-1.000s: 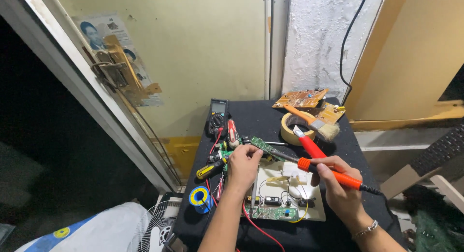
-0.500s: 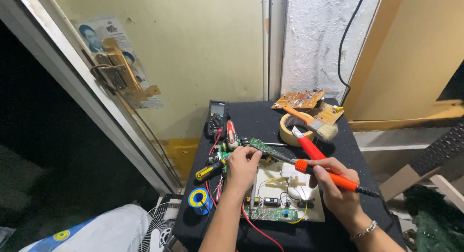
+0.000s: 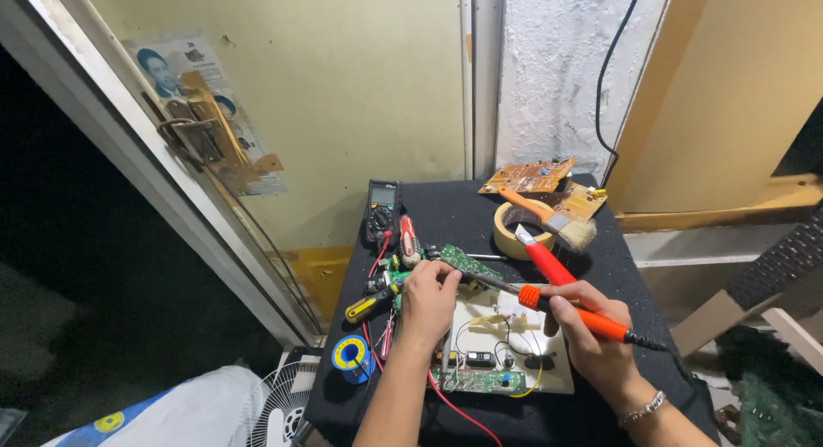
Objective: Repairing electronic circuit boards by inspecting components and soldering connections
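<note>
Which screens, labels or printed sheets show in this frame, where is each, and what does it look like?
Multimeter: far left part of the black table, beyond the left hand; dark body, small greyish rectangular screen at its top.
Poster: stuck on the cream door at upper left, behind a brass latch; pale, worn sheet with printed portraits.
Solder spool: table's near left corner; blue reel with a yellow round label.
No packages or signs.
</note>
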